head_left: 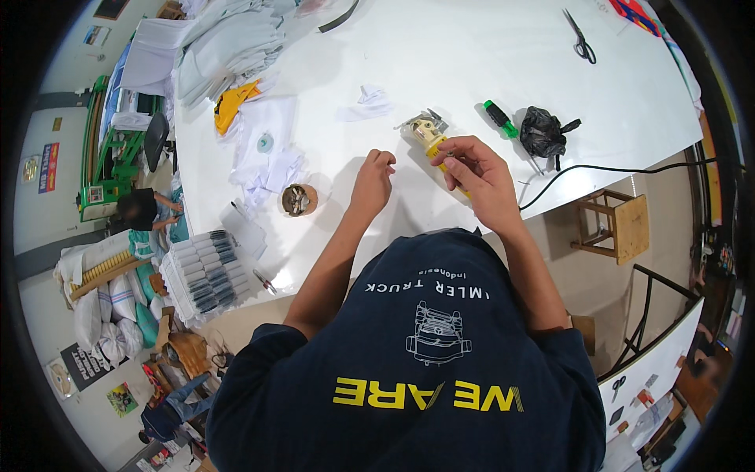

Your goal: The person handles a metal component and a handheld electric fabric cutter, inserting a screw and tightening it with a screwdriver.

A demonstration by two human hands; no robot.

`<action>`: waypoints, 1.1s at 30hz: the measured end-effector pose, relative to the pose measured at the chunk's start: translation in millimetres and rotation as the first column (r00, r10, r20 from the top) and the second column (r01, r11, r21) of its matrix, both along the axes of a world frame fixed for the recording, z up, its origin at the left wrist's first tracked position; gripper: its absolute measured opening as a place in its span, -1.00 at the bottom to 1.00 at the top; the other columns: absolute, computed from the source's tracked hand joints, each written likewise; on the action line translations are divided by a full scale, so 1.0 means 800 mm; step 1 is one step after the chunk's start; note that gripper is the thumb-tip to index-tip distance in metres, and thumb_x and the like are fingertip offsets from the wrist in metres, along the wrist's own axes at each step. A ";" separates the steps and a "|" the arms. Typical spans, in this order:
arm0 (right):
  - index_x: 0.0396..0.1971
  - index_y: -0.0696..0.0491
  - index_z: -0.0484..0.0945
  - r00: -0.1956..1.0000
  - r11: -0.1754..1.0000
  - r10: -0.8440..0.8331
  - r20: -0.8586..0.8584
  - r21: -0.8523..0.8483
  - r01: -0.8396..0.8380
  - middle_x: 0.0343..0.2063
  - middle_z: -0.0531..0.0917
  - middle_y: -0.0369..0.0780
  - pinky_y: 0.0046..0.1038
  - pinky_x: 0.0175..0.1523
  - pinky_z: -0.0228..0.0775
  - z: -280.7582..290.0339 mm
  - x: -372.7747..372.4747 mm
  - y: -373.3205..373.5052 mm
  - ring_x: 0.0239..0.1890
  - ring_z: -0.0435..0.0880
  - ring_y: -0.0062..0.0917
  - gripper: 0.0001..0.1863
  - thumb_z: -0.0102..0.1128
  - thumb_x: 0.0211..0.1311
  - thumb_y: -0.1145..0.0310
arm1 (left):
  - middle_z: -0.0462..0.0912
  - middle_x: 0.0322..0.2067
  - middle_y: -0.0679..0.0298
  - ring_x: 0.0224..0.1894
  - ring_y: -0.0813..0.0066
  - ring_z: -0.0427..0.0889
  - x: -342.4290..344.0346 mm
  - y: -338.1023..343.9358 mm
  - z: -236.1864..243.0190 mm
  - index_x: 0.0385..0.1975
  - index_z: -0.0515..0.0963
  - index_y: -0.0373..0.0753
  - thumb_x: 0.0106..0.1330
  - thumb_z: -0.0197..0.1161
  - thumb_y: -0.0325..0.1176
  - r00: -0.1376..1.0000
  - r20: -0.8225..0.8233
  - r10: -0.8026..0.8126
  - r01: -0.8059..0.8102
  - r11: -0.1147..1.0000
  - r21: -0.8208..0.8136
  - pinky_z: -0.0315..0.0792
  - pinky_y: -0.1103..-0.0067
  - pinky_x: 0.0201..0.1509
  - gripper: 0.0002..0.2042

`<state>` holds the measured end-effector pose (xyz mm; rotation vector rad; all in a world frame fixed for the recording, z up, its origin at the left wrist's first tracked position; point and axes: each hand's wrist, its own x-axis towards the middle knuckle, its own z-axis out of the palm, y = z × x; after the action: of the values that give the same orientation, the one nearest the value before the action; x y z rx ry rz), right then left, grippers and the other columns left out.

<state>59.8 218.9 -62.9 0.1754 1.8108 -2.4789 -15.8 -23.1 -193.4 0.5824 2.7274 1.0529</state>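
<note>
A yellow handheld electric cutter (430, 135) with a metal head lies on the white table (330, 75) in front of me. My right hand (481, 169) is over its body, thumb and fingertips pinched together; whatever is between them is too small to name. To the left of the cutter, my left hand (373, 182) hovers apart from it with fingers curled in, hiding anything inside. A screwdriver (501, 118) with a green and black handle lies beyond my right hand. Beside it sits a knotted black plastic bag (543, 132).
A black cord (613, 167) runs off to the right. Scissors (580, 39) lie at the far right. On the left are a round tub (299, 200) of metal pieces, white cloth scraps (267, 149), snips (265, 282) and bundled rolls (206, 271). A wooden stool (621, 228) stands right.
</note>
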 end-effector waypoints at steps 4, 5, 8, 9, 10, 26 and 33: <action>0.03 0.21 0.67 0.998 1.000 -0.023 -0.053 0.017 0.024 -0.16 0.78 -0.20 -0.54 -0.17 0.48 0.002 -0.001 -0.007 -0.31 0.60 -0.66 -0.79 0.29 0.48 0.51 | 0.72 -0.16 -0.04 -0.15 0.08 0.79 0.002 0.007 -0.003 0.05 0.56 -0.35 0.42 0.06 -0.66 0.998 -0.009 0.063 -0.063 0.998 0.030 0.66 0.31 -0.02 -0.73; 0.03 0.21 0.67 0.998 0.999 -0.023 -0.066 0.029 0.025 -0.16 0.77 -0.19 -0.54 -0.17 0.48 0.003 0.000 -0.007 -0.31 0.60 -0.66 -0.79 0.29 0.48 0.51 | 0.72 -0.17 -0.03 -0.16 0.05 0.78 0.003 0.006 -0.007 0.06 0.55 -0.30 0.42 0.07 -0.65 0.997 -0.020 0.072 -0.072 0.997 0.022 0.65 0.28 -0.04 -0.73; 0.03 0.22 0.66 0.994 0.999 -0.030 -0.106 0.035 0.034 -0.13 0.76 -0.19 -0.54 -0.16 0.49 0.005 0.001 -0.007 -0.29 0.62 -0.64 -0.79 0.30 0.48 0.53 | 0.75 -0.20 -0.03 -0.16 -0.04 0.77 0.004 0.004 -0.002 0.07 0.55 -0.22 0.46 0.13 -0.56 0.995 -0.049 0.092 -0.095 0.993 -0.065 0.62 0.20 -0.06 -0.76; 0.03 0.22 0.66 0.993 0.999 -0.037 -0.116 0.016 0.039 -0.13 0.76 -0.19 -0.54 -0.16 0.50 0.006 0.002 -0.008 -0.29 0.62 -0.64 -0.79 0.30 0.48 0.54 | 0.76 -0.21 -0.03 -0.16 -0.07 0.76 0.004 0.002 0.000 0.07 0.56 -0.21 0.48 0.15 -0.52 0.994 -0.058 0.098 -0.103 0.989 -0.104 0.62 0.17 -0.06 -0.78; 0.03 0.22 0.66 0.991 0.999 -0.044 -0.126 -0.002 0.045 -0.12 0.75 -0.19 -0.54 -0.16 0.50 0.008 0.003 -0.009 -0.29 0.62 -0.64 -0.80 0.30 0.48 0.54 | 0.77 -0.22 -0.03 -0.15 -0.08 0.76 0.004 -0.001 -0.002 0.06 0.56 -0.20 0.48 0.18 -0.50 0.994 -0.073 0.085 -0.094 0.987 -0.131 0.62 0.16 -0.06 -0.78; 0.01 0.22 0.70 0.956 0.999 -0.030 -0.293 0.027 0.040 -0.10 0.69 -0.20 -0.57 -0.18 0.49 0.025 0.008 -0.007 -0.28 0.62 -0.64 -0.82 0.28 0.50 0.56 | 0.86 -0.19 0.11 -0.10 0.42 0.84 -0.010 -0.001 0.045 -0.01 0.70 -0.40 0.35 0.41 -0.58 0.898 0.381 0.219 -0.339 0.897 0.283 0.68 0.51 -0.03 -0.76; 0.02 0.21 0.75 0.956 0.994 -0.041 -0.292 0.086 0.069 -0.07 0.67 -0.19 -0.59 -0.21 0.47 0.026 0.009 -0.009 -0.30 0.61 -0.64 -0.80 0.29 0.48 0.56 | 0.81 -0.08 0.02 -0.07 0.31 0.85 0.002 0.032 0.168 0.11 0.61 -0.47 0.38 0.36 -0.68 0.886 0.463 -0.030 -0.337 0.645 0.686 0.71 0.55 0.08 -0.69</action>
<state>67.0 211.6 -41.8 -0.1448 2.0617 -2.5706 -14.5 2.8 -59.1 0.1321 1.8708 2.0998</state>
